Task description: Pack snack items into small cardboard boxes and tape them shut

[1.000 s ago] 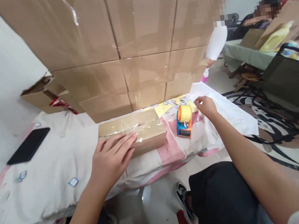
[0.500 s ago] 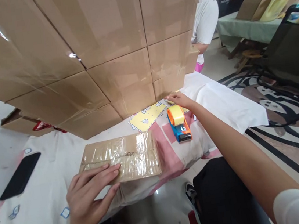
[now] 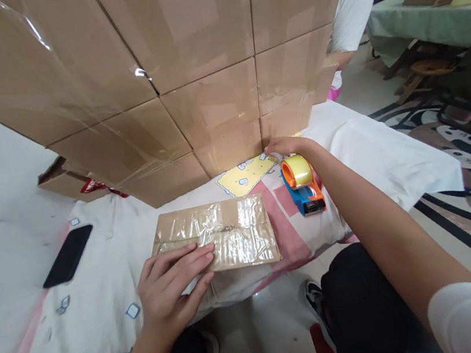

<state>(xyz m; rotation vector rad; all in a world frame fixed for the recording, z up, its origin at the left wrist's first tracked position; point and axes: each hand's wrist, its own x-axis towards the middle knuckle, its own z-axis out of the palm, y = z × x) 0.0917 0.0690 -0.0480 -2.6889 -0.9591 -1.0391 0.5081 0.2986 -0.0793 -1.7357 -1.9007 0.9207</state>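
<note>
My left hand (image 3: 172, 290) lies with its fingers spread over the near left part of a small cardboard box (image 3: 243, 231), whose top is covered in shiny clear tape. The box rests flat near the front edge of the cloth-covered table. My right hand (image 3: 286, 145) reaches past an orange and blue tape dispenser (image 3: 305, 190) to the foot of the stacked cartons. Its fingers look extended, palm down, at the cloth; their undersides are hidden. The dispenser carries a yellowish roll of tape and stands beside my right forearm.
A wall of taped cardboard cartons (image 3: 212, 104) stands along the back. At left are a black phone (image 3: 68, 255) and an open carton (image 3: 58, 181). A person's white sleeve (image 3: 356, 4) shows behind the stack. A wooden stool (image 3: 426, 71) stands at right.
The whole view has shifted, so table things appear further right. My left hand stays on the box, and my right hand stays beyond the tape dispenser at the cartons' foot.
</note>
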